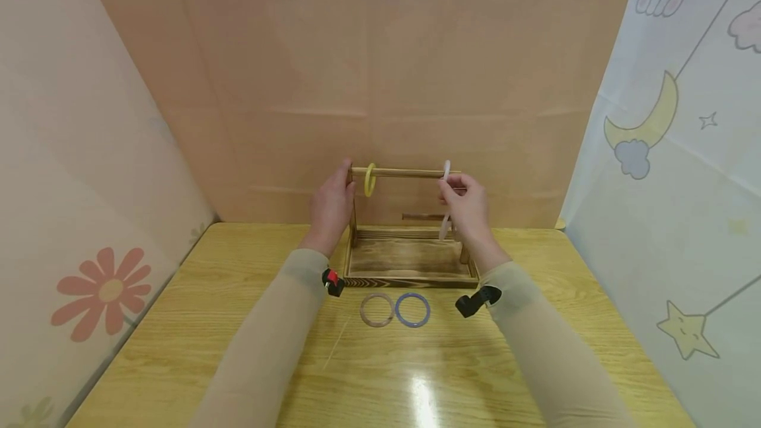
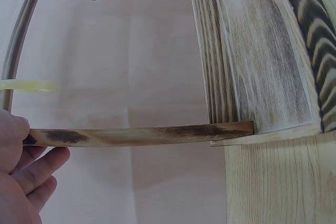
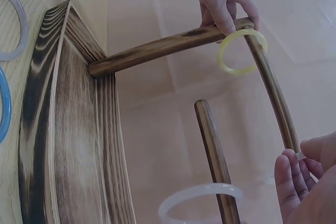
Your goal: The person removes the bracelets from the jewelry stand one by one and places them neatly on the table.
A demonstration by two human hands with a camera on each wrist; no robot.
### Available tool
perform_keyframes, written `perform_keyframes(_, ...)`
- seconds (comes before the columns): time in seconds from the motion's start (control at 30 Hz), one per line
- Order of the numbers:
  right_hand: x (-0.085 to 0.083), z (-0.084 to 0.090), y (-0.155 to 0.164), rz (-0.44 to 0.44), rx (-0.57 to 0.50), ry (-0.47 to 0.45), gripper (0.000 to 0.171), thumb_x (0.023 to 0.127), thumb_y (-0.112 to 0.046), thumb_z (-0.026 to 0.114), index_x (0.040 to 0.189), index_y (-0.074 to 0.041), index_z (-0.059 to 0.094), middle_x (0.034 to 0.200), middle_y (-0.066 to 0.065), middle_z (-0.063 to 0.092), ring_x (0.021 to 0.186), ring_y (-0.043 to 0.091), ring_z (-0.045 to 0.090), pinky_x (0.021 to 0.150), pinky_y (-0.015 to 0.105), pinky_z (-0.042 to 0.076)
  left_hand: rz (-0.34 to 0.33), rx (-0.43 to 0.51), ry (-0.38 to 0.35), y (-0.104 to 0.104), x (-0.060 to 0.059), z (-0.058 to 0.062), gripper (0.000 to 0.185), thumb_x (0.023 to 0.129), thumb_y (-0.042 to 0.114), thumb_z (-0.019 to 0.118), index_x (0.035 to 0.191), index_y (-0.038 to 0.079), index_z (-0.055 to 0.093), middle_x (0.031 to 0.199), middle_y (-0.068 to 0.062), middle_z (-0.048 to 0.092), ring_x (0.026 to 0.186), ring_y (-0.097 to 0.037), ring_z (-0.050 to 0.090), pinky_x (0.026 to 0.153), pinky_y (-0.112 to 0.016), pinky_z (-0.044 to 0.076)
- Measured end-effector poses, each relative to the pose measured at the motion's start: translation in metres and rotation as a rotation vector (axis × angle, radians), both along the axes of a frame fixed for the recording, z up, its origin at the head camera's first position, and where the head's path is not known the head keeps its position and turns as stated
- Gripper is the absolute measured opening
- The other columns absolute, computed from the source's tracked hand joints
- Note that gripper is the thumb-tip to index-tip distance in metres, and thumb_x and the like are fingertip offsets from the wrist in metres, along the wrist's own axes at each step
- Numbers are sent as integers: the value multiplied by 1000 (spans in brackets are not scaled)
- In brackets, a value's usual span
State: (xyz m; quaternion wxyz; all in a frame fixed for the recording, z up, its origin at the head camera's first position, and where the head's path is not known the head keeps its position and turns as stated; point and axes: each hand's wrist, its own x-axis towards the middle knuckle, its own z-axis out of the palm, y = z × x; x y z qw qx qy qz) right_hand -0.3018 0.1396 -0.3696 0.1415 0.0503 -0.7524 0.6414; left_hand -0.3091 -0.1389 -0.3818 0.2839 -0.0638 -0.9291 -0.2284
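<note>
A wooden bangle stand [image 1: 410,283] has a tray base, a top bar [image 1: 407,173] and a shorter lower peg [image 3: 212,150]. My left hand [image 1: 333,207] grips its upper left corner, thumb and fingers about the end of the upright post [image 2: 131,137]. Near that corner a yellow bangle [image 1: 366,185] hangs on the top bar. At the bar's right end my right hand [image 1: 470,210] pinches a white bangle [image 1: 446,167], partly hidden by the fingers. Below, another pale bangle [image 3: 178,199] hangs round the lower peg.
On the table in front of the stand lie a brownish-pink bangle [image 1: 377,325] and a blue bangle [image 1: 413,325], side by side. Behind the stand rises a tan backdrop [image 1: 368,71]. Printed cloth walls [image 1: 648,216] close in both sides of the wood-grain table [image 1: 238,289].
</note>
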Motion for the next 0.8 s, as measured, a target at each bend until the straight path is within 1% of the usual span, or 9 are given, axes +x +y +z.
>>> perform_keyframes(0.03,0,0,1,-2,0,-5,28,111,-17,71,128,6,70,119,27,71,88,15,75,88,34,63,0,0,1,0,0,0,45,114,22,66,156,16,51,113,-12,77,80,-33,72,65,-50,58)
perform_keyframes(0.1,1,0,4,-8,-2,-13,28,111,-18,71,128,4,71,119,26,72,90,16,75,88,34,63,3,-1,1,0,0,0,45,114,23,65,156,16,51,114,-12,78,80,-33,72,65,-50,58)
perform_keyframes(0.27,1,-1,11,-26,0,-25,28,111,-20,71,128,3,71,114,20,74,88,13,74,81,26,62,1,7,-3,0,1,1,45,114,21,66,156,16,51,115,-12,78,81,-34,72,65,-50,58)
perform_keyframes(0.43,1,-2,19,-40,19,-36,30,112,-22,70,130,2,70,113,16,74,91,16,75,89,35,63,-2,11,-5,1,1,2,45,113,18,68,155,15,52,117,-13,78,85,-35,74,69,-52,59)
perform_keyframes(0.5,1,-3,22,-47,18,-39,31,112,-23,70,130,2,69,114,17,74,92,15,75,92,39,63,-4,10,-2,1,1,2,45,113,18,68,155,15,52,116,-13,78,87,-35,74,70,-53,59)
perform_keyframes(0.6,2,-3,27,-57,14,-37,32,112,-22,70,130,4,69,120,24,73,90,12,75,93,39,63,-10,5,4,2,1,2,44,112,17,69,153,16,52,113,-12,77,87,-34,74,69,-53,59)
perform_keyframes(0.63,2,-4,28,-60,12,-35,33,111,-23,71,130,4,69,121,26,72,90,13,75,93,39,63,-12,3,6,2,1,1,44,112,17,69,153,16,52,112,-12,77,87,-34,74,69,-53,59)
perform_keyframes(0.73,4,-4,33,-64,19,-30,36,111,-26,71,130,5,70,123,27,72,89,12,75,91,37,63,-19,3,10,2,0,0,45,112,16,69,153,15,52,113,-12,77,87,-33,74,70,-51,60)
perform_keyframes(0.8,5,-4,35,-60,16,-25,38,111,-28,72,130,5,69,123,25,72,90,12,75,89,34,63,-22,2,14,2,-1,0,45,112,16,69,153,14,52,113,-12,77,87,-33,74,70,-51,60)
